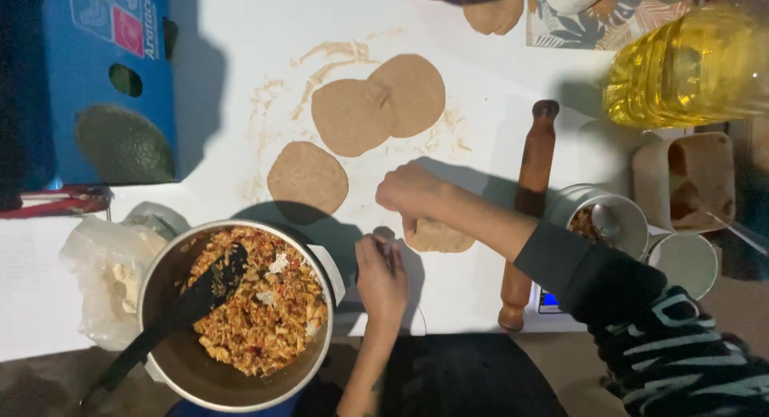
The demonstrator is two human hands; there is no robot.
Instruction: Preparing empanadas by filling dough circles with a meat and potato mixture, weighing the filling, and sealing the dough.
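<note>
A small lump of brown dough [439,237] lies on the white table [216,112], pressed under the right hand [410,191], whose fingers curl closed over its top. The left hand [381,274] rests just beside the dough's left edge, fingers together and loosely bent, holding nothing. A wooden rolling pin [529,201] lies to the right; a pot of filling [240,313] stands left.

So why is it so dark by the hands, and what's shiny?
Head view: light falls from above, so the right hand and left hand throw dark shadows on the white table; the oil bottle glows bright yellow with glare; the bottom edge is dim, and the picture is slightly soft.
</note>
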